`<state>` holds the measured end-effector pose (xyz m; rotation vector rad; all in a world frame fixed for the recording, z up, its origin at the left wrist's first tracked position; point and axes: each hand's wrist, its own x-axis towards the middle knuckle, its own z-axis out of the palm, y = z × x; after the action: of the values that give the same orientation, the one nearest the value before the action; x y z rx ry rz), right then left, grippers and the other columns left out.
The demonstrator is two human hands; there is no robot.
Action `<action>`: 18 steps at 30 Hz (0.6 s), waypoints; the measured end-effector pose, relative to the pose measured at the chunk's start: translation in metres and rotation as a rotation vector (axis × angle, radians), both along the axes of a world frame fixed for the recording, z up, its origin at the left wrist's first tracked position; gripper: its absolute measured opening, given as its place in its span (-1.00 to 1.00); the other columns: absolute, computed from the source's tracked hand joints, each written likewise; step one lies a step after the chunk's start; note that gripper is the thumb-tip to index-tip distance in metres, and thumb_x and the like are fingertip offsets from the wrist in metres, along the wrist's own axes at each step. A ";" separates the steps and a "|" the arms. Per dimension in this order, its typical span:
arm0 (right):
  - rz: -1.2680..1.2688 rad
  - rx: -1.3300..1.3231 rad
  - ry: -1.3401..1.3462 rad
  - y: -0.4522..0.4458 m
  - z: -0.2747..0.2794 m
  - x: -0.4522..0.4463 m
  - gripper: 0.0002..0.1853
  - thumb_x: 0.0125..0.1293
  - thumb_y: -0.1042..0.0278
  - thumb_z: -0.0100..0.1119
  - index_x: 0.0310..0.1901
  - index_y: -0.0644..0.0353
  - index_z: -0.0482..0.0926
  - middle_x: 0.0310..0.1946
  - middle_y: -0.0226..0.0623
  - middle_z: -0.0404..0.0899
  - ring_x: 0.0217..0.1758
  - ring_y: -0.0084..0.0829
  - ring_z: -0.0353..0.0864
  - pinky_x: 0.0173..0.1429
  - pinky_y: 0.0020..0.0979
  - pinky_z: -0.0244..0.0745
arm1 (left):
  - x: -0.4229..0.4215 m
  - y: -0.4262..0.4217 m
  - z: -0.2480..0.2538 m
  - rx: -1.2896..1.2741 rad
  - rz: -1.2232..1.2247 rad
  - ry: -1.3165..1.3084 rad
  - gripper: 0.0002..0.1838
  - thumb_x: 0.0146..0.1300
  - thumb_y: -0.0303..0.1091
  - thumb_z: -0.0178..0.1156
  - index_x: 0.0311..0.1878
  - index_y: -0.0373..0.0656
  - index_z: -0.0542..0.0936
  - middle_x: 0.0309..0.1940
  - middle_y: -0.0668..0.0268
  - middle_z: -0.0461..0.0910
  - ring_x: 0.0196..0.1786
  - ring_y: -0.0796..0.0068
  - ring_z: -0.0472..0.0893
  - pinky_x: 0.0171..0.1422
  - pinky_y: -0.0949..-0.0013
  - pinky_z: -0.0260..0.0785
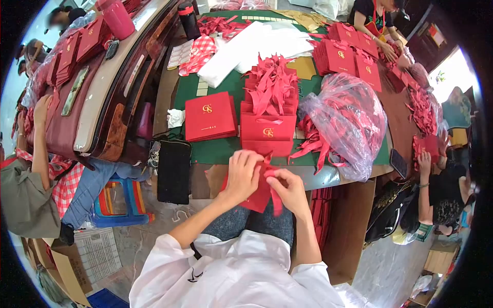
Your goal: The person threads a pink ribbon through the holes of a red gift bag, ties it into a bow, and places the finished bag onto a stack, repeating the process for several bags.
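Two sets of fingers are closed: left on a red bag beneath them, right pinching its hanging ribbon; beyond, ribboned bags look finished, the flat stack ribbonless.

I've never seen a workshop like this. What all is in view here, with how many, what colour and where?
Held bag: one, red, between the hands
Held ribbon: one, red, in the right grip
Flat bags: a stack, red, mat's left
Ribboned bags: a row, red, mat's centre
Plastic sack: one, clear with red ribbons, mat's right
Sheeting: a pile, white, mat's back
Mat: one, green, on the table
Pouch: one, black, front left
Stool: one, mostly blue, lower left
Co-workers: several, both sides
Left hand: one, bare, on held bag
Right hand: one, bare, pinching ribbon
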<state>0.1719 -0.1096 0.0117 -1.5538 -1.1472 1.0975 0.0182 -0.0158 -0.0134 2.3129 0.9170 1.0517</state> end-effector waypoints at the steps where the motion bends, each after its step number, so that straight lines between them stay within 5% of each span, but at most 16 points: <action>1: -0.053 0.099 -0.043 0.005 -0.010 -0.001 -0.87 0.40 0.47 0.26 -0.11 0.32 0.68 -0.30 -0.52 0.61 -0.37 -0.76 0.50 -0.27 -0.61 0.41 | -0.003 -0.008 -0.004 -0.077 0.023 -0.087 -0.68 0.13 -0.46 0.31 -0.02 -0.16 0.55 -0.13 0.13 0.52 0.06 0.03 0.47 0.15 0.06 0.30; 3: -0.082 0.040 0.005 0.012 -0.017 -0.004 -0.87 0.40 0.47 0.25 -0.10 0.32 0.68 -0.30 -0.49 0.64 -0.32 -0.77 0.51 -0.23 -0.63 0.43 | -0.012 -0.032 -0.005 -0.203 0.021 -0.060 -0.67 0.29 -0.48 0.22 0.11 -0.21 0.49 -0.05 0.16 0.55 0.11 0.14 0.53 0.16 0.15 0.38; 5: -0.188 0.106 0.123 0.021 -0.015 -0.012 -0.84 0.36 0.42 0.29 -0.11 0.32 0.69 -0.38 -0.41 0.57 -0.37 -0.70 0.51 -0.29 -0.56 0.42 | -0.012 -0.055 0.000 -0.958 -0.079 -0.411 -0.66 0.44 -0.39 0.14 0.20 -0.26 0.37 0.00 0.12 0.57 0.04 0.32 0.61 0.11 0.27 0.44; 7: -0.189 0.084 0.115 0.026 -0.014 -0.014 -0.83 0.37 0.43 0.28 -0.09 0.32 0.68 -0.35 -0.39 0.61 -0.36 -0.70 0.53 -0.27 -0.56 0.44 | -0.013 -0.068 -0.002 -1.122 -0.308 -0.487 -0.65 0.51 -0.38 0.07 0.25 -0.27 0.29 -0.09 0.19 0.61 -0.04 0.48 0.64 0.02 0.37 0.48; 13: -0.327 0.092 -0.161 0.023 -0.011 0.001 -0.87 0.41 0.41 0.25 -0.13 0.28 0.67 -0.41 -0.45 0.63 -0.40 -0.70 0.56 -0.28 -0.58 0.49 | -0.049 -0.071 -0.003 -1.149 -0.267 -0.151 -0.84 0.55 -0.38 -0.03 0.09 -0.19 0.36 -0.32 0.36 0.57 -0.26 0.63 0.54 -0.18 0.48 0.40; 15: -0.348 0.013 -0.120 0.017 -0.014 0.005 -0.85 0.38 0.39 0.28 -0.15 0.30 0.65 -0.42 -0.40 0.64 -0.41 -0.63 0.59 -0.28 -0.52 0.52 | -0.065 -0.063 -0.007 -1.070 -0.288 -0.040 -0.87 0.55 -0.36 -0.02 0.04 -0.16 0.40 -0.35 0.39 0.57 -0.30 0.65 0.53 -0.24 0.49 0.38; 18: -0.182 0.084 -0.512 0.004 -0.028 0.014 -0.77 0.26 0.39 0.34 -0.10 0.31 0.62 -0.39 -0.22 0.58 -0.43 -0.35 0.60 -0.29 -0.32 0.50 | -0.075 -0.051 -0.020 -1.060 -0.273 -0.098 -0.90 0.50 -0.39 0.04 -0.04 -0.19 0.46 -0.37 0.37 0.59 -0.31 0.63 0.57 -0.24 0.47 0.41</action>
<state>0.1864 -0.1056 -0.0166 -1.8890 -1.3289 0.5331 -0.0565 -0.0673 -0.0335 1.4139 0.7999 0.3775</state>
